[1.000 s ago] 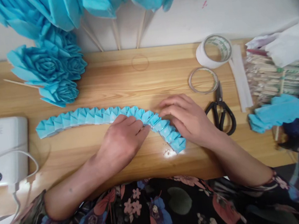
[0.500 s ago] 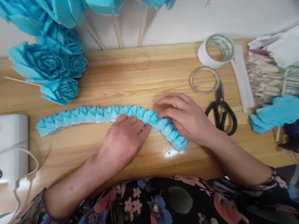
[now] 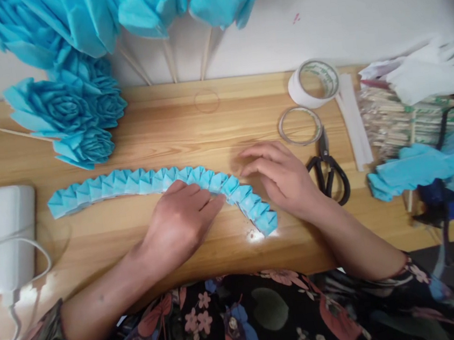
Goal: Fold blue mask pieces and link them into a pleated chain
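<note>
A long strip of blue pleated paper (image 3: 131,183) curves across the wooden table and bends down toward me at its right end. My left hand (image 3: 185,212) is closed on the strip's lower edge, right of its middle; the fingertips are partly hidden. Just right of the strip, my right hand (image 3: 282,177) hovers with its fingers apart and nothing in them. A pair of black-handled scissors (image 3: 327,170) lies beyond that hand.
A roll of white tape (image 3: 304,94) and a thin tape ring (image 3: 285,131) lie behind the scissors. Blue paper roses (image 3: 66,108) are at back left, a white power bank (image 3: 5,225) at left. Wrapped sticks (image 3: 388,120) and blue crepe paper (image 3: 417,163) lie at right.
My right hand has come away from the strip, leaving a small gap. My left hand keeps its hold. The whole view has shifted slightly.
</note>
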The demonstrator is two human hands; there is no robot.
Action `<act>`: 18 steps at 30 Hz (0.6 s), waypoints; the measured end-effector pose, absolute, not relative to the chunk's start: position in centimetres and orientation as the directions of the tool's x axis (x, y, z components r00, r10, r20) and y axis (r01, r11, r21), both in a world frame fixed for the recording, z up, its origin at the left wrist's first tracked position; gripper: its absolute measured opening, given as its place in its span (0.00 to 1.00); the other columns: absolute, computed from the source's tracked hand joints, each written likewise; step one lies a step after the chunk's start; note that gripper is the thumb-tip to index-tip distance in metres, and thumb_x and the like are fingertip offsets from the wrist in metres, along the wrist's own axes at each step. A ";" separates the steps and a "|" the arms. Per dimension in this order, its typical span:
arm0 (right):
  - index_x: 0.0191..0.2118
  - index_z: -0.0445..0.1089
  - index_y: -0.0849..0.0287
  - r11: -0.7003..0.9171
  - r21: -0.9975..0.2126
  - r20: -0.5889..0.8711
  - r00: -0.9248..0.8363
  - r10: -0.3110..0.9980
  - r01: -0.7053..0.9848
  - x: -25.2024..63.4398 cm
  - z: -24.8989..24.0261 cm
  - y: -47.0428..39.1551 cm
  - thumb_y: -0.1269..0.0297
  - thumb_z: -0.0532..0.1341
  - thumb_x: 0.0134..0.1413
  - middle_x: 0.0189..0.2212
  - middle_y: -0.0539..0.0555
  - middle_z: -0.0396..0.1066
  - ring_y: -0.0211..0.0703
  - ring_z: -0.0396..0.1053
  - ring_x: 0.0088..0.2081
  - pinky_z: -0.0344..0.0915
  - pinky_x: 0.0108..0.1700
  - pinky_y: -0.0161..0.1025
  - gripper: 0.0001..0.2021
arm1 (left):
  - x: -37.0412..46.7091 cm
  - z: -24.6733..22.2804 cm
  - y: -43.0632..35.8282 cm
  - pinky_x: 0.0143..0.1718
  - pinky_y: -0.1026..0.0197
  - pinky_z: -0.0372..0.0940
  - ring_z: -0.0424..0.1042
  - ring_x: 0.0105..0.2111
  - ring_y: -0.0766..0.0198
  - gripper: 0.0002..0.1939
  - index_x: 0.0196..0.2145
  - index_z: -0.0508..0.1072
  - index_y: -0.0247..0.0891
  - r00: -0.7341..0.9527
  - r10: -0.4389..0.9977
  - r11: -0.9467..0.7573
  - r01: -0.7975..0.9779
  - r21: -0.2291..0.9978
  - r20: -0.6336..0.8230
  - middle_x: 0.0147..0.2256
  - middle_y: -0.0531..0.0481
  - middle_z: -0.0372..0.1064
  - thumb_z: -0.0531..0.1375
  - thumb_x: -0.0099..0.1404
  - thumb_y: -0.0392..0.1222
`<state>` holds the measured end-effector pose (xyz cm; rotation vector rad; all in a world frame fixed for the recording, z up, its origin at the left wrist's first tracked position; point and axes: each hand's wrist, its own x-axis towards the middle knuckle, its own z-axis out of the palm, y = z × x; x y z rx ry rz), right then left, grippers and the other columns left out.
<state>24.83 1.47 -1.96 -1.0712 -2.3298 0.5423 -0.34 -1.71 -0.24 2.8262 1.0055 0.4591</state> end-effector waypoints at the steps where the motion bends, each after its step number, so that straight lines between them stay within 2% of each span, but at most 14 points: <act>1: 0.41 0.72 0.56 0.613 -0.544 0.286 -0.560 0.778 0.573 24.8 -1.9 1.5 0.80 0.52 0.54 0.51 0.58 0.73 0.54 0.68 0.54 0.65 0.54 0.55 0.17 | -0.3 -0.4 -1.7 0.31 0.56 0.54 0.65 0.29 0.60 0.08 0.41 0.73 0.35 0.742 0.628 -0.778 0.594 0.205 0.235 0.26 0.51 0.67 0.53 0.73 0.35; 9: 0.44 0.74 0.54 0.635 -0.530 0.277 -0.593 0.756 0.562 24.4 -1.9 1.3 0.76 0.53 0.60 0.50 0.57 0.73 0.52 0.68 0.53 0.66 0.53 0.55 0.15 | -0.2 -0.4 -1.8 0.32 0.55 0.55 0.66 0.30 0.59 0.10 0.42 0.72 0.34 0.751 0.632 -0.773 0.596 0.216 0.190 0.27 0.50 0.69 0.51 0.74 0.36; 14: 0.44 0.77 0.51 0.648 -0.521 0.257 -0.621 0.740 0.556 24.2 -2.5 1.3 0.74 0.55 0.62 0.52 0.56 0.73 0.52 0.66 0.56 0.66 0.56 0.57 0.15 | -0.3 -0.3 -1.6 0.30 0.55 0.55 0.66 0.28 0.60 0.11 0.42 0.73 0.35 0.755 0.616 -0.787 0.583 0.200 0.225 0.25 0.52 0.69 0.50 0.74 0.35; 18: 0.42 0.78 0.51 0.624 -0.529 0.230 -0.611 0.757 0.575 24.2 -2.7 1.5 0.76 0.56 0.61 0.53 0.56 0.73 0.53 0.67 0.56 0.65 0.57 0.59 0.16 | -0.7 0.5 -1.5 0.29 0.56 0.54 0.68 0.28 0.61 0.08 0.42 0.73 0.35 0.725 0.623 -0.780 0.552 0.294 0.293 0.26 0.51 0.71 0.53 0.72 0.34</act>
